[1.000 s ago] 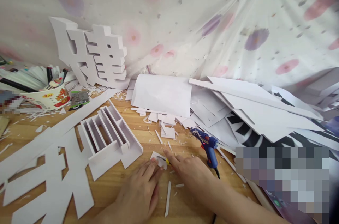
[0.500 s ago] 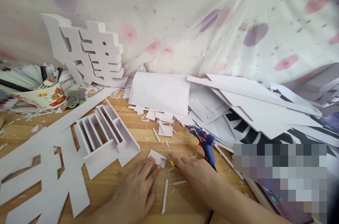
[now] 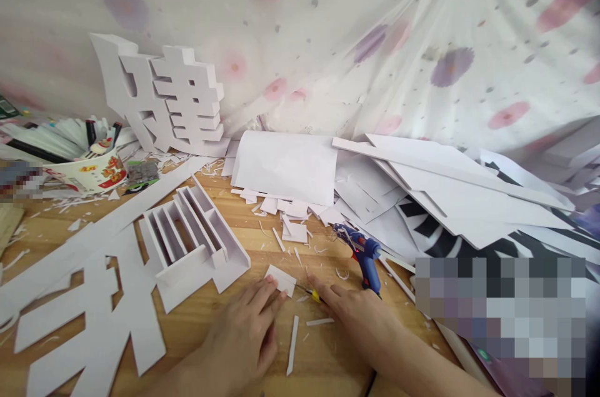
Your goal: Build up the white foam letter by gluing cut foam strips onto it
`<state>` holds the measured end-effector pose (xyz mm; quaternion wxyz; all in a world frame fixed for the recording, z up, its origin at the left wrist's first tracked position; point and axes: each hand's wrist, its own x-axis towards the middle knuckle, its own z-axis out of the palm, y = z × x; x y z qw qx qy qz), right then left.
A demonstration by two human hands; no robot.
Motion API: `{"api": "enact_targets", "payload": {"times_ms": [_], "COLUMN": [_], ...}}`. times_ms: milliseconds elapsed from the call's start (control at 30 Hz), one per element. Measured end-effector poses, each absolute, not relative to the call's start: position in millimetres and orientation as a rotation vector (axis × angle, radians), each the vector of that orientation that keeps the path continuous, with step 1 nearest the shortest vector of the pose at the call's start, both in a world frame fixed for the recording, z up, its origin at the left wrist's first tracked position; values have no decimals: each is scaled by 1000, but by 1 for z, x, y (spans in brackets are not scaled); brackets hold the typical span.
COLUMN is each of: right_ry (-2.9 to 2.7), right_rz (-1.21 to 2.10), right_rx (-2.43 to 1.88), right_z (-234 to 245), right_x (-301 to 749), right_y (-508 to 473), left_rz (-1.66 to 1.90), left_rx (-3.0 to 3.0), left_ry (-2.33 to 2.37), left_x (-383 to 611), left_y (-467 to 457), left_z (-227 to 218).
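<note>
On the wooden table, a small white piece of foam board (image 3: 282, 277) lies under the fingertips of my left hand (image 3: 248, 322), which are drawn together and hold it down. My right hand (image 3: 356, 312) is closed round a utility knife (image 3: 315, 296) with a yellow part showing. Its thin blade points left and reaches the right edge of the piece; whether it touches cannot be made out. Narrow white strips (image 3: 292, 345) lie between my hands. A blue hot glue gun (image 3: 363, 256) stands just beyond my right hand.
At left lie a cut-out white character (image 3: 94, 316) and a part-built form with raised walls (image 3: 197, 237). A finished 3D character (image 3: 164, 97) stands behind, near a paper bowl of pens (image 3: 89, 173). White sheets (image 3: 469, 190) are piled at right. Scraps (image 3: 294, 232) lie mid-table.
My right hand has drawn slightly right with the knife, so more of its blade shows. The left hand stays on the foam board piece. The view has shifted a little.
</note>
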<state>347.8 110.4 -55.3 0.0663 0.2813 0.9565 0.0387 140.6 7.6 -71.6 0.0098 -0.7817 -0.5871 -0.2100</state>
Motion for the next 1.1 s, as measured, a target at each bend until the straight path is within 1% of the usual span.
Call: {"api": "enact_targets", "payload": {"times_ms": [133,233,333,433,500,567,633,700,767,833,900,1000,1100], "right_ry": [2892,2906,2869,2803,2794,2794,2798,2879,3037,3144,3159,3134,3132], "right_rz": [23,-115,-204,-80,34,77,36,-80,-328,-655,-905,-1148,-1309], "right_rx": [884,923,1091,1293,1334,1345,1382,1424,1377,1236,1153,1230,1294], "right_z": [-50,-42,-35,-32,-33,-33,-31,-28,-24,-21,-20,-21,-23], "right_x": [350,352,348,331,316,301,290,284,281,281,282,282,281], "right_y": [111,110,107,105,107,112,117,119,118,114,111,107,105], "left_rz": [-710,-752,-750,-631,-526,-533,-722,-997,-1205,-1319,-1421,-1680,-2044], "left_rx": [-2438,-2403,-2338,-2206,-2122,-2104,-2151,-2192,-2196,-2185,-2172,-2096,-2085], "left_ry": [-1795,-1771,-1779,-1868,-1923,-1929,-1862,-1726,-1607,-1564,-1558,-1625,-1942], "left_x": [141,141,143,151,155,156,153,147,143,141,142,144,146], "left_y": [9,13,21,32,38,41,41,37,33,31,30,30,29], "left_z": [-71,-67,-63,-60,-59,-58,-58,-57,-55,-55,-56,-58,-58]}}
